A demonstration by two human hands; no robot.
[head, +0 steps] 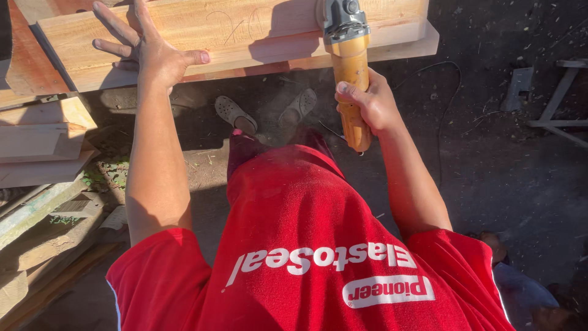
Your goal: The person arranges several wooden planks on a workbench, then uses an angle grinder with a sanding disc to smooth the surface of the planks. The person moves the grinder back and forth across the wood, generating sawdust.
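Angle grinder with a yellow-orange body and grey metal head sits with its head down on the pale wooden plank, near the plank's right end, its handle pointing back toward us. Our right hand is wrapped around the middle of that handle, fingers curled shut on it, thumb on top. We judge the tool rigid and fairly heavy at the head end, so a grip on the slim handle wants a firm wrist; the smooth plastic could turn slippery with dust, and a haze of dust hangs just under the plank. A dark cord trails off over the ground to the right.

Our left hand lies flat on the plank's left part, fingers spread open, palm pressing down. The plank looks thick, stiff and heavy, with rough sawn faces; it would be best taken by its edges.

Below the plank we see our grey shoes on dark dirt. Stacked boards lie at the left, and a grey frame stands well apart at the right
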